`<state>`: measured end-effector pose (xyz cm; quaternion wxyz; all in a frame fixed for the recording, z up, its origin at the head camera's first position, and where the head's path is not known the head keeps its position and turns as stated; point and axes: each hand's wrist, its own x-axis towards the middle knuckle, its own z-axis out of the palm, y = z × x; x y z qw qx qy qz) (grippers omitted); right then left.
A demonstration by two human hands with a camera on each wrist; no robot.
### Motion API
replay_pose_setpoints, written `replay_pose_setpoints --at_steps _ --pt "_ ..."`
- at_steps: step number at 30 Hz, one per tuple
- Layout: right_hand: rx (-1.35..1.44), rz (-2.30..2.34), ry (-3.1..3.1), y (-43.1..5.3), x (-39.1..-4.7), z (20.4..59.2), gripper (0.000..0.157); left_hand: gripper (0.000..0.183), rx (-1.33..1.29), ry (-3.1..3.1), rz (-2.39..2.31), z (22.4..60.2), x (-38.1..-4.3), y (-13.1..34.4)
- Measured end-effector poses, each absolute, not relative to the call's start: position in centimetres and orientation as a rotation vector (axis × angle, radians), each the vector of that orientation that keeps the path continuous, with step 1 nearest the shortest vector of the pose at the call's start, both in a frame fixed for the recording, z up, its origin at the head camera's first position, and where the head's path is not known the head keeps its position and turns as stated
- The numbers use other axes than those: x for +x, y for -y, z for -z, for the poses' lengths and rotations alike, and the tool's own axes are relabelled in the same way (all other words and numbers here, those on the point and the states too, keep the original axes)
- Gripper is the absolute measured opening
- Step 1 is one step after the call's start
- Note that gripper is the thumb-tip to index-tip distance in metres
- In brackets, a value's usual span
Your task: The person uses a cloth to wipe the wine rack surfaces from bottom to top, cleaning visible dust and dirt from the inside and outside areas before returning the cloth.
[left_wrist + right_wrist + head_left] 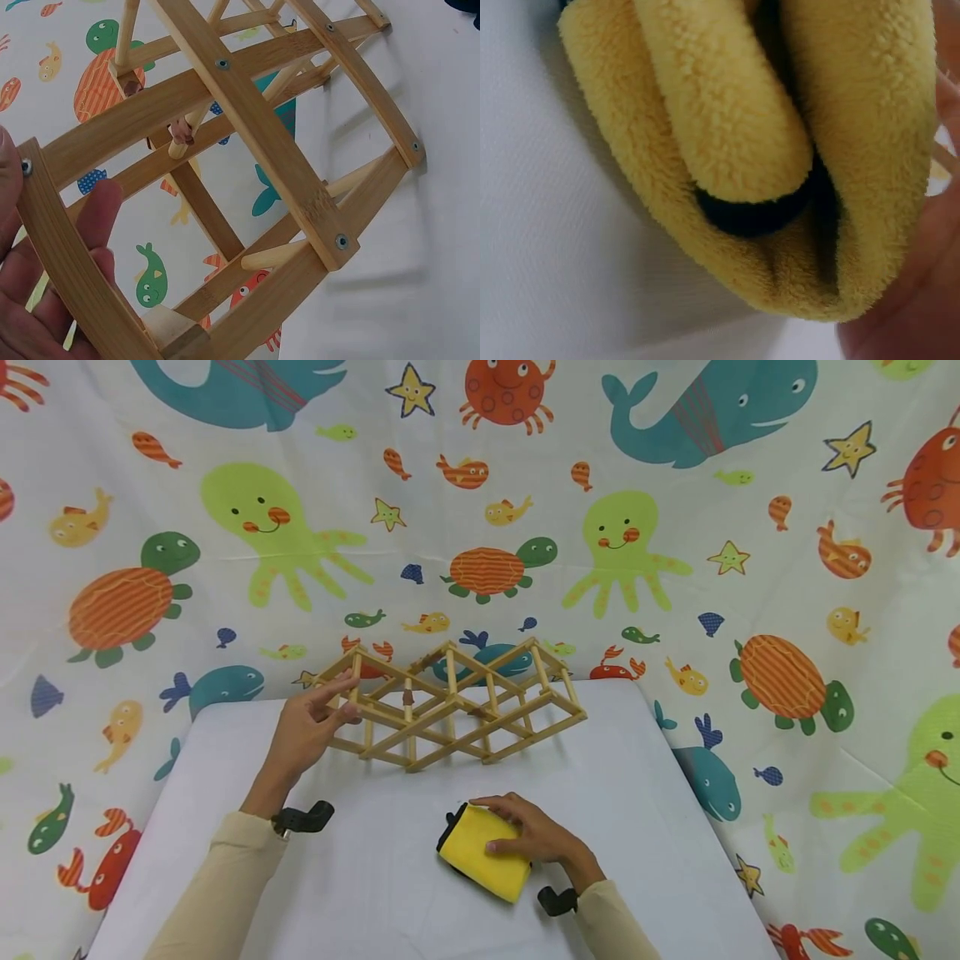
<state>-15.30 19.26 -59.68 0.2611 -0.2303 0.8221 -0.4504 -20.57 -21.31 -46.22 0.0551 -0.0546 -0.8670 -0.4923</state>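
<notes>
A folding wooden lattice rack [452, 702], made of flat slats and round dowels, stands opened out toward the back of the table. My left hand [302, 735] grips its left end. In the left wrist view the fingers [100, 214] reach behind the end slat, and small metal rivets join the slats [259, 133]. Brown marks or wrapping show on one dowel. My right hand [546, 835] holds a folded yellow cloth [480, 847] with dark edging, in front of the rack. Up close, the cloth [727, 105] is fluffy and folded in thick layers over the white surface.
The table has a white cover [360, 877]. Behind and around it hangs a white curtain [420, 602] printed with sea animals, close to the rack's back. Both wrists carry small black cameras, the left one [303, 818] near the table's middle.
</notes>
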Motion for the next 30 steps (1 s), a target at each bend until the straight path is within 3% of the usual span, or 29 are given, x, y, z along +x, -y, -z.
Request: replay_pose_setpoints --at_steps 17,24,30 --pt "-0.899 1.112 -1.897 -19.1 -16.6 59.4 0.042 0.051 -0.181 2.641 1.464 46.3 -20.5 21.4" --pt "-0.897 1.077 -1.892 -18.2 -16.2 58.9 0.044 0.052 -0.179 2.652 1.446 46.2 -20.4 21.4" --pt "-0.733 1.267 -1.912 -18.2 -15.7 57.8 0.049 0.051 -0.187 2.648 1.466 46.1 -20.4 21.4"
